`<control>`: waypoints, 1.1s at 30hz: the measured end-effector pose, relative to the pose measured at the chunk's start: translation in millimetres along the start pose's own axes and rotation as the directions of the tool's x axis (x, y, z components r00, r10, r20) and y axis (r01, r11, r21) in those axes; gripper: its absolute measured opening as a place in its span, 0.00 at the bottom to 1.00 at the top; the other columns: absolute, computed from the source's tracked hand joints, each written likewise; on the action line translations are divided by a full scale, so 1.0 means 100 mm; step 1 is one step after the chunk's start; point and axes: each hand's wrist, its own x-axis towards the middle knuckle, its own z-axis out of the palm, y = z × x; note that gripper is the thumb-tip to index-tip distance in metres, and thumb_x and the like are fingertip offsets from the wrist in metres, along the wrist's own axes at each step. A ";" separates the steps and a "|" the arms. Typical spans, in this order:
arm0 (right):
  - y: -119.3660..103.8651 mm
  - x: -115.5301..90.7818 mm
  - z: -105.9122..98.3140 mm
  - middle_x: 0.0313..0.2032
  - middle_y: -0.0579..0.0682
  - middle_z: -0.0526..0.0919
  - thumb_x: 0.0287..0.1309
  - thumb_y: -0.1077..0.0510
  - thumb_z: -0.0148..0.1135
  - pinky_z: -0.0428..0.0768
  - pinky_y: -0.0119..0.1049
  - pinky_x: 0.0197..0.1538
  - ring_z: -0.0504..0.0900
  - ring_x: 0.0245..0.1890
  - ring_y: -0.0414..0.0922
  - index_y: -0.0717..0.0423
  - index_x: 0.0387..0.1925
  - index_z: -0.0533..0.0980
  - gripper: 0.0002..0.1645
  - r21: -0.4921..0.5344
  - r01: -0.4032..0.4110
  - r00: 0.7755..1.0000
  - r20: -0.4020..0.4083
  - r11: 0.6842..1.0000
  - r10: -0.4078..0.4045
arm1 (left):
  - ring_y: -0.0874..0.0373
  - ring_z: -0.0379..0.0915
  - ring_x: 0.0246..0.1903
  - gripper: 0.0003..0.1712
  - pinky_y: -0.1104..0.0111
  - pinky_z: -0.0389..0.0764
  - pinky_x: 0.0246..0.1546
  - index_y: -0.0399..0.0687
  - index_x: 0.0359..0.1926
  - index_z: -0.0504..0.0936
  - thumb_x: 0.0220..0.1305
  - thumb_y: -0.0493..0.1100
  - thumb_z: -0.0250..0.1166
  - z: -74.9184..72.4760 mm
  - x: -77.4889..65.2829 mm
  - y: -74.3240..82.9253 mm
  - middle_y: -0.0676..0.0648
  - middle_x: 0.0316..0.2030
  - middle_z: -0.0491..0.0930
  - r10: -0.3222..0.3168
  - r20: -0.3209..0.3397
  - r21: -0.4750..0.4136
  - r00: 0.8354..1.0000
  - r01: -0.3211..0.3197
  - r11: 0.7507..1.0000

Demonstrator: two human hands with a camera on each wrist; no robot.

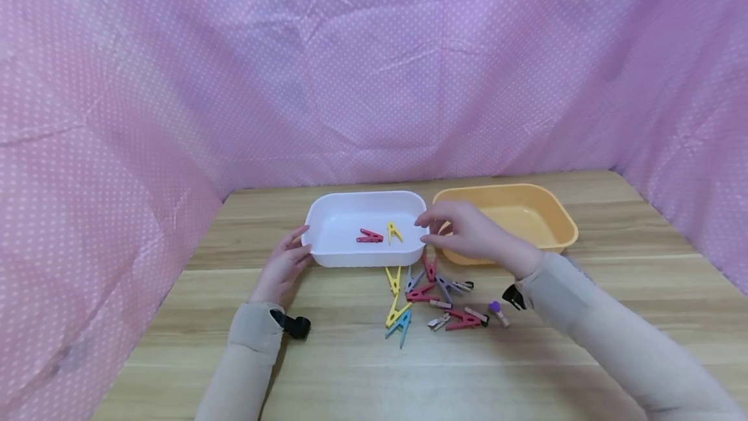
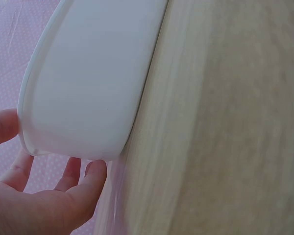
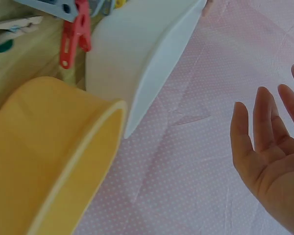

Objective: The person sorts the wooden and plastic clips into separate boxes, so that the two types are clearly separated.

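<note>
A white plastic tub [image 1: 350,258] stands on the table with a red clothespin [image 1: 370,236] and a yellow clothespin [image 1: 395,232] inside. My left hand [image 1: 284,266] is at its left end, fingertips touching the outer wall and rim, as the left wrist view also shows. At the tub's right end, my right hand [image 1: 467,229] reaches over the corner of an orange tub [image 1: 569,229]. Its fingers [image 3: 262,117] are spread and loosely bent in the right wrist view, apart from both tubs there. Whether they touch the white rim in the head view is unclear.
Several clothespins lie in front of the tubs, among them a yellow one [image 1: 394,312], a blue one [image 1: 401,326] and a red one [image 1: 464,321]. A small peg with a purple heart [image 1: 496,307] lies at their right. Pink dotted cloth [image 1: 374,96] hangs behind the table.
</note>
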 end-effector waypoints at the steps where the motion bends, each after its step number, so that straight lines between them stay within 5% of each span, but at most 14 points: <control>1: 0.02 -0.03 0.01 0.38 0.51 0.83 0.55 0.64 0.65 0.83 0.40 0.43 0.80 0.38 0.44 0.61 0.45 0.79 0.14 0.006 -0.009 1.000 0.006 1.000 0.009 | 0.49 0.54 0.67 0.32 0.60 0.59 0.69 0.47 0.71 0.55 0.68 0.27 0.46 0.00 0.00 0.00 0.38 0.69 0.52 -0.002 -0.004 0.000 1.000 0.002 1.000; 6: 0.15 -0.15 0.07 0.37 0.50 0.82 0.55 0.64 0.64 0.83 0.44 0.44 0.79 0.38 0.43 0.61 0.46 0.79 0.15 0.023 -0.062 0.998 0.030 0.998 0.061 | 0.50 0.57 0.64 0.32 0.61 0.61 0.68 0.47 0.71 0.57 0.68 0.27 0.47 -0.01 0.02 -0.03 0.40 0.64 0.56 -0.017 -0.033 -0.003 0.999 0.017 1.000; 12: 0.27 -0.28 0.13 0.36 0.49 0.82 0.53 0.65 0.66 0.83 0.40 0.40 0.79 0.34 0.41 0.62 0.43 0.79 0.14 0.009 -0.012 1.000 0.013 1.000 0.012 | 0.53 0.61 0.58 0.32 0.62 0.62 0.67 0.46 0.71 0.57 0.68 0.27 0.48 0.00 0.01 -0.03 0.42 0.58 0.59 -0.013 -0.034 0.009 0.999 0.014 1.000; 24: 0.43 -0.48 0.21 0.37 0.49 0.82 0.51 0.63 0.68 0.83 0.37 0.40 0.80 0.35 0.44 0.58 0.44 0.80 0.15 -0.028 0.012 0.999 0.030 1.000 -0.011 | 0.50 0.56 0.64 0.32 0.61 0.60 0.68 0.49 0.71 0.58 0.68 0.28 0.48 0.00 0.02 0.01 0.38 0.67 0.54 -0.027 -0.033 -0.003 0.999 0.027 1.000; 33: 0.51 -0.53 0.30 0.38 0.50 0.82 0.51 0.61 0.69 0.80 0.37 0.41 0.79 0.37 0.45 0.59 0.45 0.79 0.18 -0.074 0.027 0.999 0.049 0.997 -0.023 | 0.50 0.58 0.62 0.32 0.61 0.61 0.68 0.46 0.71 0.56 0.68 0.27 0.47 -0.02 0.06 0.02 0.39 0.62 0.57 -0.011 -0.020 -0.007 1.000 0.011 1.000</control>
